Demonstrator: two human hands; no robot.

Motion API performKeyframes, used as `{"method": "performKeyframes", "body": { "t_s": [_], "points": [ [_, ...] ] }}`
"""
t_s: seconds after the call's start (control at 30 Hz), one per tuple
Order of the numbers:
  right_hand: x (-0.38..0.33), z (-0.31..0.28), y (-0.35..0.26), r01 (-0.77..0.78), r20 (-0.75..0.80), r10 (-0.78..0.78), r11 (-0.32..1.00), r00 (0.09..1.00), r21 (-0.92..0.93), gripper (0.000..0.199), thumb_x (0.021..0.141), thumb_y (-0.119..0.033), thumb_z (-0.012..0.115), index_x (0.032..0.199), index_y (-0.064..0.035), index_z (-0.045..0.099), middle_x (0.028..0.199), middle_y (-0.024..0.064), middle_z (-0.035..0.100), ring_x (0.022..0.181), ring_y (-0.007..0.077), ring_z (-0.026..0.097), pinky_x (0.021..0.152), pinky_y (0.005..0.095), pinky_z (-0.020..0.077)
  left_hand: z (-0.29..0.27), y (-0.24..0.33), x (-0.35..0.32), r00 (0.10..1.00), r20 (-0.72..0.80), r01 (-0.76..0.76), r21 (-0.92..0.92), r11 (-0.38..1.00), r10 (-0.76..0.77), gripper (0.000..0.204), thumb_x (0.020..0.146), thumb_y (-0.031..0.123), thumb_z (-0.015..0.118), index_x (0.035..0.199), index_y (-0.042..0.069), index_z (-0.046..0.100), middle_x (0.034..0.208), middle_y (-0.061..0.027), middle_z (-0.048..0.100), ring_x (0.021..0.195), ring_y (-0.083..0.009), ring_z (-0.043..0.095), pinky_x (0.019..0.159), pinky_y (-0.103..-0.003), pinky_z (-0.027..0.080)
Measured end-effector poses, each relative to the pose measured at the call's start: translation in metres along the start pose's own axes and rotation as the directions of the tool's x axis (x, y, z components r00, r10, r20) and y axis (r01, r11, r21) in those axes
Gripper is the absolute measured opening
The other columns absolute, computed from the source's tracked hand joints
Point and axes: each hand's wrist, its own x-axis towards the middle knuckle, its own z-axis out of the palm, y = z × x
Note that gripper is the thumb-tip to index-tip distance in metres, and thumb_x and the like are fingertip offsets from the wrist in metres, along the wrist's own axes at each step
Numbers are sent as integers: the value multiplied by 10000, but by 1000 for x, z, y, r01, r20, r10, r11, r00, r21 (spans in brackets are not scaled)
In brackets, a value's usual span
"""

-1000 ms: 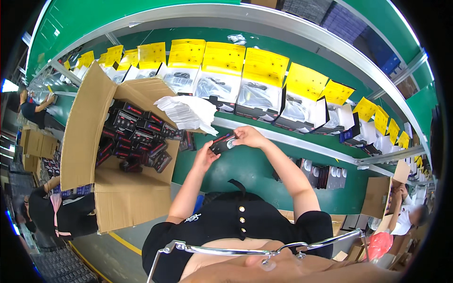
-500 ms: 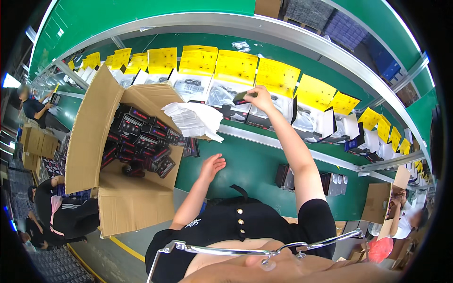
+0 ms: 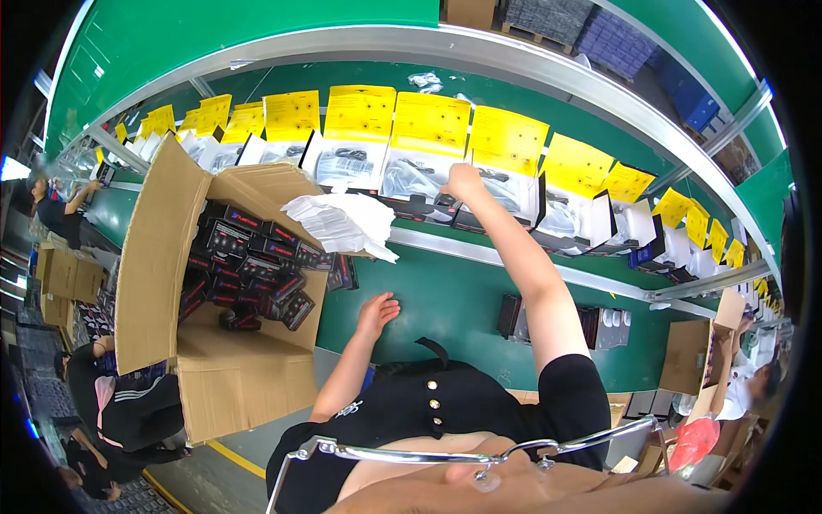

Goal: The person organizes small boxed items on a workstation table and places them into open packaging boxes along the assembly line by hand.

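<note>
My right hand (image 3: 463, 182) reaches to the row of open boxes. Its fingers point down at the front edge between an open box with a bagged item (image 3: 411, 180) and the open box to its right (image 3: 503, 190). The fingers are closed together, and what lies under the fingertips is mostly hidden; a dark edge shows there. Each box has a raised yellow lid flap (image 3: 431, 120). Over the green table (image 3: 428, 287), my left hand (image 3: 378, 315) is open and holds nothing. To its left stands a large carton (image 3: 248, 377) with many small black boxes (image 3: 248, 261) inside.
Crumpled white paper (image 3: 342, 223) hangs over the carton's right flap. Several dark boxes (image 3: 514, 319) stand on the table by my right forearm. A metal rail (image 3: 462, 248) runs below the row. Another carton (image 3: 683, 355) sits at the right, near a co-worker (image 3: 745, 377). Other people are at the left.
My right hand has lowered toward the boxes' front edge; the small dark box it held is now mostly out of sight. My left hand has shifted slightly left and down, still open.
</note>
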Motion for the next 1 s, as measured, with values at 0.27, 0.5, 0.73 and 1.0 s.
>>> {"method": "performKeyframes", "body": {
  "t_s": [0.27, 0.5, 0.73, 1.0],
  "points": [
    [-2, 28, -4, 51, 68, -46, 996, 997, -78, 334, 722, -274, 795, 911, -6, 737, 961, 214, 711, 900, 354, 697, 802, 430, 567, -13, -2, 2, 999, -27, -24, -31, 999, 23, 343, 950, 274, 610, 1170, 12, 595, 962, -136, 680, 851, -230, 682, 771, -342, 572],
    [-28, 33, 28, 349, -45, -358, 927, 933, -138, 190, 771, -92, 640, 901, 9, 734, 999, 209, 690, 963, 345, 683, 830, 430, 565, -22, -24, -5, 997, -75, 27, 27, 999, -25, 382, 944, 290, 609, 1193, 2, 583, 999, -151, 678, 898, -258, 678, 818, -378, 562],
    [-28, 68, 34, 228, -11, -235, 952, 972, -205, 186, 826, -79, 593, 959, 25, 671, 1018, 196, 656, 969, 359, 655, 808, 461, 566, -9, -4, 9, 993, -98, -55, 52, 997, 60, 372, 917, 280, 653, 1177, 18, 608, 961, -111, 671, 813, -202, 669, 733, -319, 558],
    [-76, 64, 38, 180, -47, -198, 949, 979, -257, 298, 731, -85, 689, 1006, 4, 615, 1017, 170, 653, 991, 341, 641, 838, 468, 541, -56, 14, 40, 442, -353, -199, 858, 474, 825, 529, 713, 252, 840, 1131, 26, 607, 927, -82, 598, 811, -222, 582, 765, -338, 498]
  ]
}}
